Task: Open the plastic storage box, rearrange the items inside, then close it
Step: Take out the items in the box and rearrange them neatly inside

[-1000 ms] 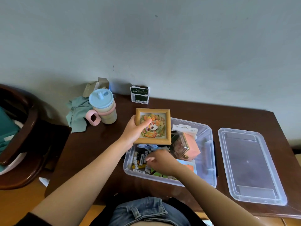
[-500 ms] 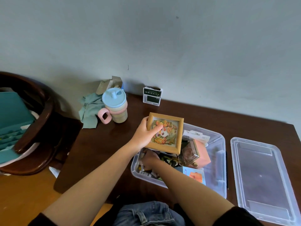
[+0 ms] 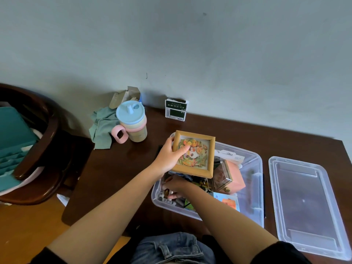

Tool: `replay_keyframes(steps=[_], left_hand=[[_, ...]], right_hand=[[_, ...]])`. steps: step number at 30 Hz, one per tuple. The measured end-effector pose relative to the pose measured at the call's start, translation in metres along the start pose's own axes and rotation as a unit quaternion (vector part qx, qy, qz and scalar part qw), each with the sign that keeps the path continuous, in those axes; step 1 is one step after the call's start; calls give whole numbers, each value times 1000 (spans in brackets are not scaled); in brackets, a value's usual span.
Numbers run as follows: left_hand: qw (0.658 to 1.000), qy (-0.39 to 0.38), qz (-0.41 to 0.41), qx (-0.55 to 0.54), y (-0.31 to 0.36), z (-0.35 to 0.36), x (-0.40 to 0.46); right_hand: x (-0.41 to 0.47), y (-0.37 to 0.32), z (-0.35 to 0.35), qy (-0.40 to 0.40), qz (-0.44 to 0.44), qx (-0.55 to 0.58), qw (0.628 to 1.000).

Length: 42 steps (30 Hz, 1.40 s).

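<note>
Lid off; clear plastic storage box (image 3: 256, 187) at lower centre. Left hand (image 3: 168, 156) gripping small wooden picture frame (image 3: 193, 154) above it; right hand (image 3: 174, 185) curled among small items, grasp unclear. Best held level while clearing a flat space beneath.

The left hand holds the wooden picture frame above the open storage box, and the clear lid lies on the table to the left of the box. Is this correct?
Not quite. The head view shows the clear lid lying on the table to the right of the storage box, not to the left. The rest is correct: the left hand holds the wooden picture frame above the open box.
</note>
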State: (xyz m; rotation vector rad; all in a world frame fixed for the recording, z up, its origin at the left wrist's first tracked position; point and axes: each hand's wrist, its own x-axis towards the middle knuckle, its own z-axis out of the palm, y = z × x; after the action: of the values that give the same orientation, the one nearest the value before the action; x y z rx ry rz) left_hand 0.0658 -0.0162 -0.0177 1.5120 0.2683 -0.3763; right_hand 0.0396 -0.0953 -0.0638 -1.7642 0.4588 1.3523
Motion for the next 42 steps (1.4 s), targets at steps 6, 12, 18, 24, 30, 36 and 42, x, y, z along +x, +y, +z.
replay_keyframes(steps=[6,12,18,24,30,36,42], left_hand=[[999,-8,-28,16,1,-5,1],[989,8,-15,149,10,-8,1],[850,129,55,508,27,6,-4],[838,136,52,526,27,21,-5],[803,130,48,580,30,24,-9],[755,134,30,641,36,34,-9],[804,28,249,539,52,81,-11]], right_hand=[[-14,11,-2,15,-54,11,998],[-50,32,-32,31,-107,-7,994],[-83,66,-68,-23,-111,105,988],[-101,78,-106,-76,-156,212,962],[-112,79,-134,-99,-206,225,947],[-111,87,-156,21,-152,199,968],[-115,96,-160,182,-154,66,969]])
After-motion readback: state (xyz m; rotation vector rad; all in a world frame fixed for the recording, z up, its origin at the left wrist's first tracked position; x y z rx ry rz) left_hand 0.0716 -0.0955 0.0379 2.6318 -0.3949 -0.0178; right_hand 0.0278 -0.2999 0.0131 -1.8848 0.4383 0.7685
